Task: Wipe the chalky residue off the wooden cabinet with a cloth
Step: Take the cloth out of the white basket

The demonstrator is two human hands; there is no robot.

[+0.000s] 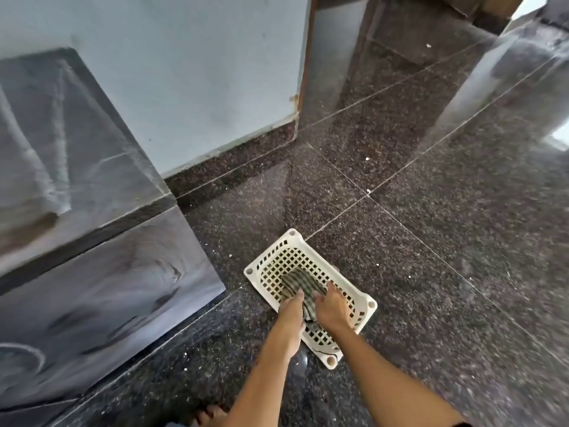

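A dark wooden cabinet [101,266] stands at the left, its top and front smeared with white chalky streaks. On the floor to its right lies a cream plastic basket [363,298] with a grid of holes. Inside it sits a checked grey-green cloth [300,282]. Both my hands reach down into the basket. My left hand [291,312] lies on the cloth's left side, and my right hand [332,308] lies on its right side. Whether the fingers grip the cloth is hidden by the backs of the hands.
The floor is dark polished speckled granite [431,241] with thin pale joints and small white crumbs. A pale blue wall [184,87] with a granite skirting rises behind the cabinet. A brown door frame [304,66] edges the wall. My bare foot [209,416] shows at the bottom.
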